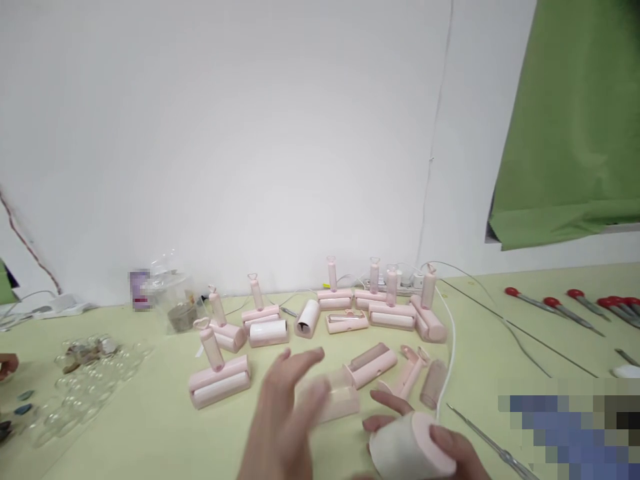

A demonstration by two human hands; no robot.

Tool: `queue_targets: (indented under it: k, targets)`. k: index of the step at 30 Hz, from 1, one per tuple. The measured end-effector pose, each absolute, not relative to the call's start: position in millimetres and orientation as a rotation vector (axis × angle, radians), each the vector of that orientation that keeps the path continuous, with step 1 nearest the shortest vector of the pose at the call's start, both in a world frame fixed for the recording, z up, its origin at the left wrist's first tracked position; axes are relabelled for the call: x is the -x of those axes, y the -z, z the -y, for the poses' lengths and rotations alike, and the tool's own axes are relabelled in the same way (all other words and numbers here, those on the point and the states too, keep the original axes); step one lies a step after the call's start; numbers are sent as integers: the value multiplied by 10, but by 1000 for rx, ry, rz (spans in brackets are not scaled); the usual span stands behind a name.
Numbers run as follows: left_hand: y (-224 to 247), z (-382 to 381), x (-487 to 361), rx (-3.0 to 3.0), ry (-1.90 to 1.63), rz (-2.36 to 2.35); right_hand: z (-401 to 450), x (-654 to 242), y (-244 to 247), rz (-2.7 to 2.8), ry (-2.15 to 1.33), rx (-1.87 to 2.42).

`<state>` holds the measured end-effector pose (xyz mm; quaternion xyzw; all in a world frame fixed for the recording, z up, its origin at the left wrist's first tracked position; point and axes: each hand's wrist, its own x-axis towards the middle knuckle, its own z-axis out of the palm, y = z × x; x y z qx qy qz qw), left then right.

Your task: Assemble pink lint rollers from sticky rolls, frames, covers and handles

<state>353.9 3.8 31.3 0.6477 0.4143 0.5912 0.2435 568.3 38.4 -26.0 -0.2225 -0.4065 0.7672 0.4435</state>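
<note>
At the lower right, my right hand (457, 450) grips a thick white lint roller refill (400, 450) with a pink end, thumb on that end and fingers behind. My left hand (285, 410) is raised beside it with fingers apart, partly blurred, and holds nothing visible. Just behind my left hand lies a see-through pink cover (343, 403). Beyond it are a pink roller case (373, 365), an opened pink handle part (410, 373) and a clear pinkish tube (433, 383). An assembled pink lint roller (220, 381) stands to the left of my left hand.
Several pink lint rollers (393, 315) line the wall, with white refills (269, 333) among them. A white cable (453, 340) and a metal pick (490, 440) lie at right, near red-handled tools (550, 303). Bubble wrap (85, 387) and another person's hand (7, 365) are at left.
</note>
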Motion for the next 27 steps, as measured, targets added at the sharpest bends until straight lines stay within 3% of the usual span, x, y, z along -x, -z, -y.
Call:
queue_targets:
  k: [4, 7, 15, 20, 27]
  targets:
    - [-319, -358, -3880, -1082, -1086, -1063, -396, -5629, 153, 1678, -1330, 807]
    - [-221, -434, -4047, -690, -787, -858, -417, -5492, -65, 2025, -1098, 932]
    - [-60, -634, -3649, -387, -903, -693, -1367, -5464, -411, 2472, -798, 1057]
    - [-66, -788, -3231, -247, -831, -345, -1927, -5716, -298, 2663, -814, 1232]
    - [-44, -826, -3152, -163, -970, -294, -1948, -5819, -135, 2616, -712, 1307]
